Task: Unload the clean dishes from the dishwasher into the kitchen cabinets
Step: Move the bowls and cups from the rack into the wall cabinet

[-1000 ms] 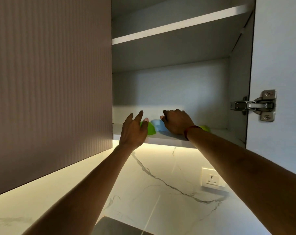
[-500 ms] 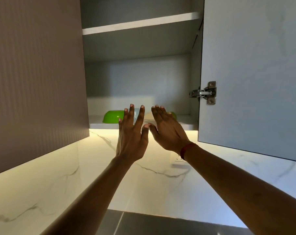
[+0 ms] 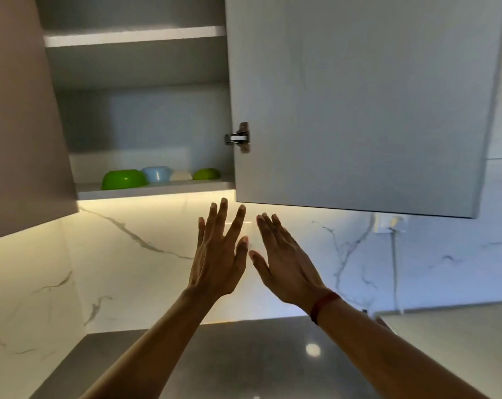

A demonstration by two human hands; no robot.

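1. the left hand (image 3: 218, 254) and the right hand (image 3: 284, 263) are raised side by side just below the open cabinet. their backs face the camera, and the fingers are straight and spread wide, gripping nothing.
2. the two thumbs are close together; i cannot tell if they touch.
3. four bowls sit in a row on the cabinet's lower shelf (image 3: 157, 189). from the left they are a large green bowl (image 3: 123, 180), a blue bowl (image 3: 157, 174) just beside it, a pale bowl (image 3: 181, 176), and a small green bowl (image 3: 206, 174) at the right end.
4. the cabinet door (image 3: 359, 110) stands swung open on the right, with a metal hinge (image 3: 239, 137) on its inner face.
5. a red band (image 3: 323, 305) circles the right wrist.
6. a lit marble wall (image 3: 129, 269) runs behind the hands, and a grey bench (image 3: 244, 355) lies under the forearms.
7. a wall socket (image 3: 389, 223) with a cord sits below the door's far corner.
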